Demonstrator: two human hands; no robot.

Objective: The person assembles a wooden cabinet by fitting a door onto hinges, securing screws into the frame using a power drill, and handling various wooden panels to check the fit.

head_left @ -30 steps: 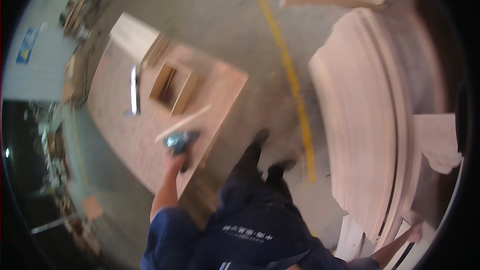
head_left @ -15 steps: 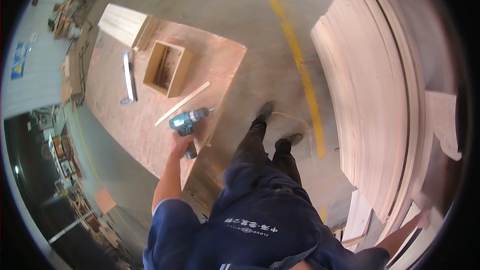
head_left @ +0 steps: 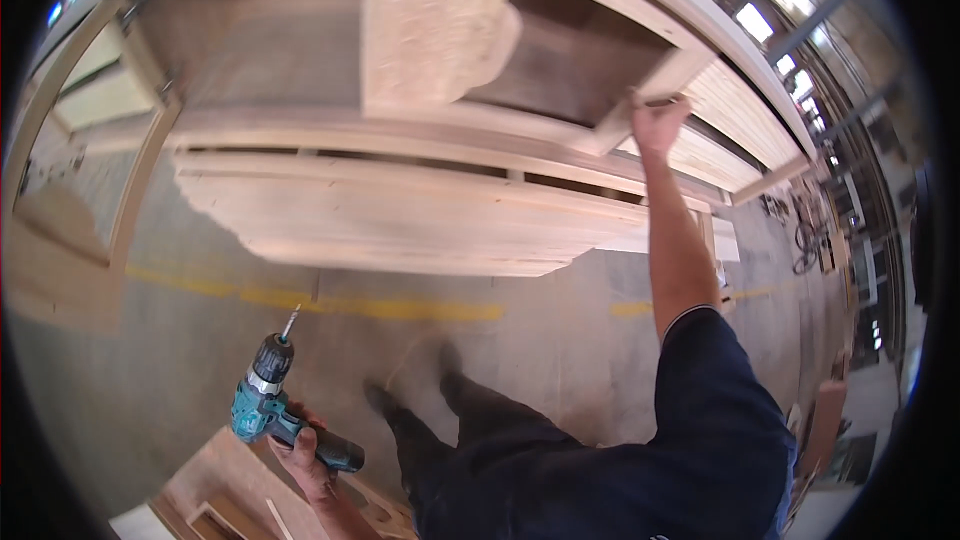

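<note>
Holding a teal cordless drill [head_left: 268, 408] low at the person's side, the left hand [head_left: 303, 452] is wrapped tight around its dark grip, bit pointing up and forward, away from any wood.

- Right hand [head_left: 660, 122]: raised at full reach, fingers closed on the end of a pale wooden frame rail [head_left: 655, 90]. Whether it grips firmly or only steadies cannot be told.
- Stacked curved boards [head_left: 400, 215]: pale timber panels lying flat, below and to the left of the right hand, well above the drill.
- Carved panel [head_left: 435, 25]: light wood with relief work, set in the frame left of the right hand.
- Floor [head_left: 560, 360]: grey concrete with a yellow painted line [head_left: 380, 305], between the drill and the boards.
- Plywood sheet [head_left: 225, 485]: just under the left hand, at the lower edge.
- Legs and shoes [head_left: 420, 395]: dark trousers, mid-stride, right of the drill.

Progress, as a judgement: no screw is being driven; the bit touches nothing. The drill is carried, the frame is merely reached, so fastening work on it appears undone.

Change from half a second before: the view then looked down on the plywood sheet with a small open box and a loose strip, the drill over that sheet. Now the view faces the stacked boards and frame, and the right arm has gone up to the rail.
</note>
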